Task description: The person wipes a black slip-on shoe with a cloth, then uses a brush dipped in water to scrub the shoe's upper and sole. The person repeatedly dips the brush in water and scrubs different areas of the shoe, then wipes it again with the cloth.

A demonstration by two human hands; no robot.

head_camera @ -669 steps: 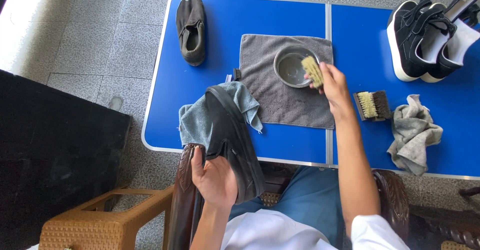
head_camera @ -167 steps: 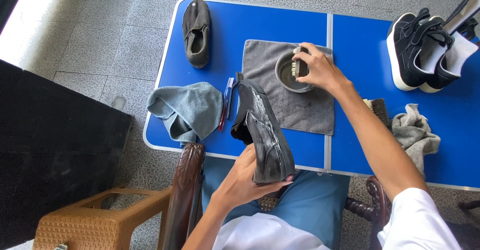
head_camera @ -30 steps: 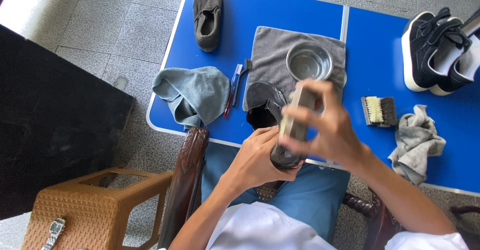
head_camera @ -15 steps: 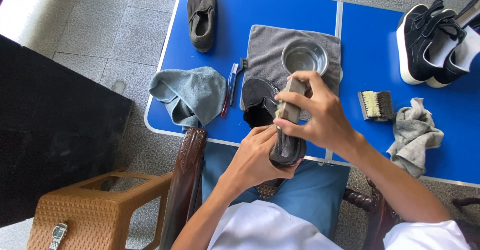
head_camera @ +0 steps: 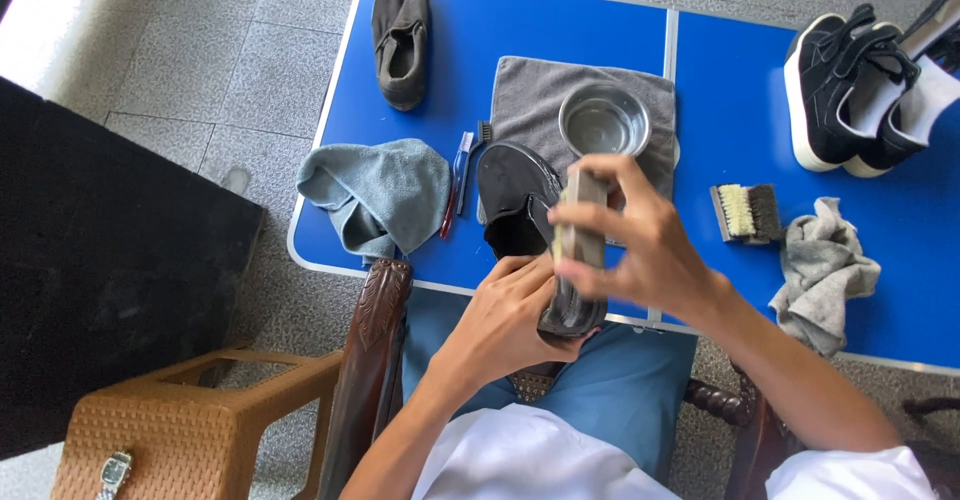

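Our metal bowl [head_camera: 604,120] holds clear water, sitting on a grey towel [head_camera: 530,100] on the blue folding table [head_camera: 740,90] over grey floor tiles. Our left hand [head_camera: 510,315] grips the dark shoe [head_camera: 520,210] above the table edge — right hand [head_camera: 640,240] clamps a brush [head_camera: 582,225] against it.

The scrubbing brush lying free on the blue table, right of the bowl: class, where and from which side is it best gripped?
Grip the scrubbing brush across its dark back block, coming from above. It lies on its side with the pale bristles facing left, so the block's long edges are open to the fingers. The grey rag crowds its right, so come in from the table's near edge.
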